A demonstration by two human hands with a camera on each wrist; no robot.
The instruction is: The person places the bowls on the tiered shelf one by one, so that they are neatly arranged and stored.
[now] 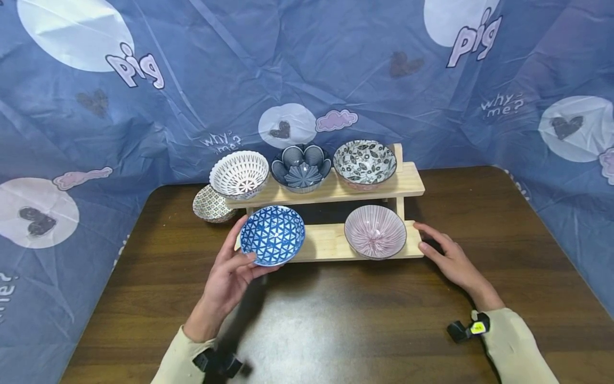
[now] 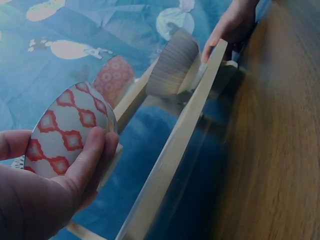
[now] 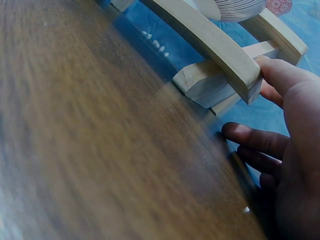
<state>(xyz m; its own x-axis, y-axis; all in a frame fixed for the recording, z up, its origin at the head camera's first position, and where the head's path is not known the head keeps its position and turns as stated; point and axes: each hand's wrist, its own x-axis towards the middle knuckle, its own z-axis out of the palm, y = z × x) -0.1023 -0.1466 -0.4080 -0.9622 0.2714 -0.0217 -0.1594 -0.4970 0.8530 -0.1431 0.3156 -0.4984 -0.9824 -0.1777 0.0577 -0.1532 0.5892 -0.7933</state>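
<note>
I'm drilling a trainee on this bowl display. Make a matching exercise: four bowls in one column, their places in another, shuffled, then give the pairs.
Bowls:
1. blue triangle-patterned bowl
2. pink striped bowl
3. black-and-white leaf-patterned bowl
4. small dotted bowl

Places:
A. upper shelf, right end
B. on the table, left of the rack
C. held by the left hand at the lower shelf
D. lower shelf, near the right hand

Pairs: 1-C, 2-D, 3-A, 4-B
</note>
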